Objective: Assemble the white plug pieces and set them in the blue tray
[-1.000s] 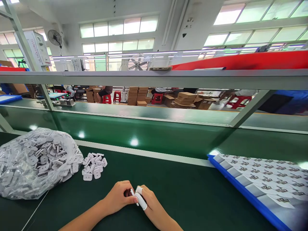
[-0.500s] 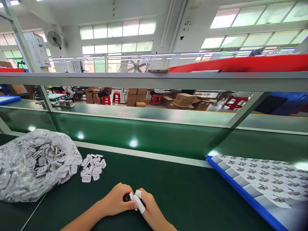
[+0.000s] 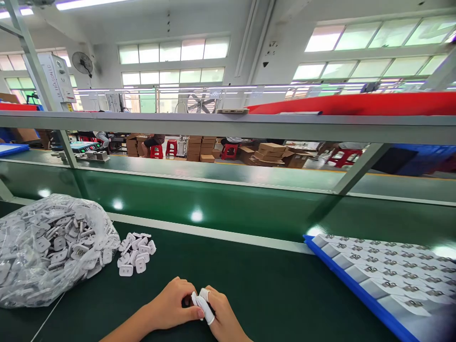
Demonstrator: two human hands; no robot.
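Note:
At the near middle of the dark green table, my left hand (image 3: 174,304) is closed, thumb and fingers pinching the edge of a small white plastic piece (image 3: 194,298). My right hand (image 3: 226,316) meets it from the other side, with white finger cots on its thumb and one finger, closed on the same piece. Most of that piece is hidden by the fingers. Left of the hands lies a loose pile of white plastic plates (image 3: 137,254) with rounded corners and slots. Beside the pile, a clear plastic bag (image 3: 107,228) is full of similar plates.
A blue tray (image 3: 345,278) on the right holds white layers with rows of small metal parts (image 3: 388,284). Past the table's white rear strip (image 3: 221,234) is a green panel, with a grey shelf beam (image 3: 228,126) above. Red stools (image 3: 229,151) and people are farther off.
The camera view has tilted slightly up, so the scene sits a little lower. Both hands keep hold of the white piece, their fingers barely shifted.

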